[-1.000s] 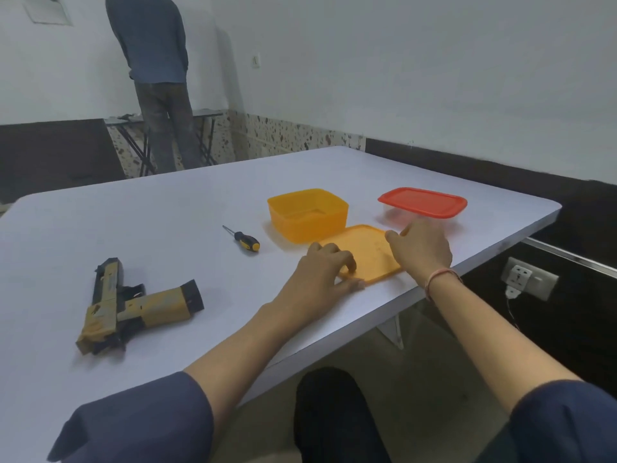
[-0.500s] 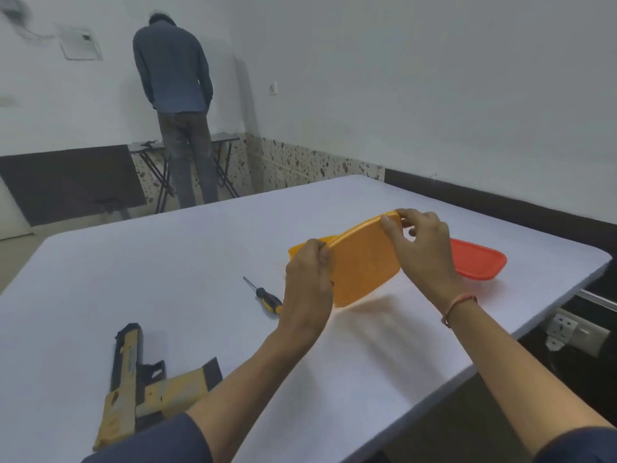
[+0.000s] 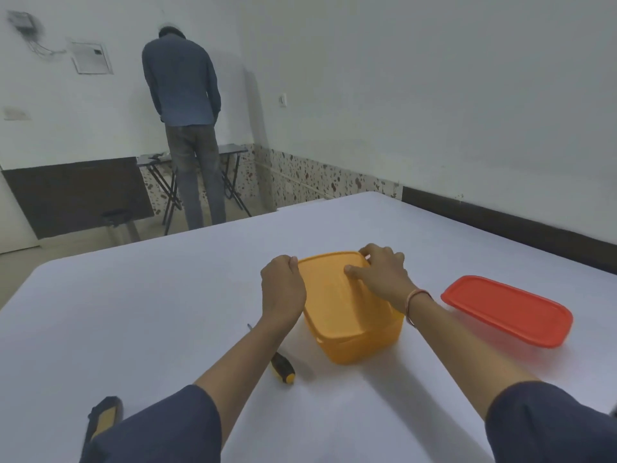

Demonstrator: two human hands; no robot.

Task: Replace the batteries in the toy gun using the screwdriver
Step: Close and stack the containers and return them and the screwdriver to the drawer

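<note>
An orange lid point(image 3: 337, 295) lies on top of the orange box point(image 3: 364, 345) in the middle of the white table point(image 3: 167, 312). My left hand point(image 3: 282, 289) grips the lid's left edge. My right hand point(image 3: 384, 272) holds its far right corner, thumb pressed on top. The screwdriver point(image 3: 282, 365), black and yellow handle toward me, lies on the table under my left forearm, partly hidden. Only one end of the tan and black toy gun point(image 3: 103, 416) shows at the lower left, behind my left sleeve. No batteries are visible.
A box with a red lid point(image 3: 507, 310) stands to the right of the orange box. A person point(image 3: 187, 128) stands with their back turned at a small folding table point(image 3: 230, 150) by the far wall. The table's right edge runs close to the wall.
Both hands lifted the orange lid off the table near the front edge, carried it away from me and set it down on the orange box. The view has tilted up.
</note>
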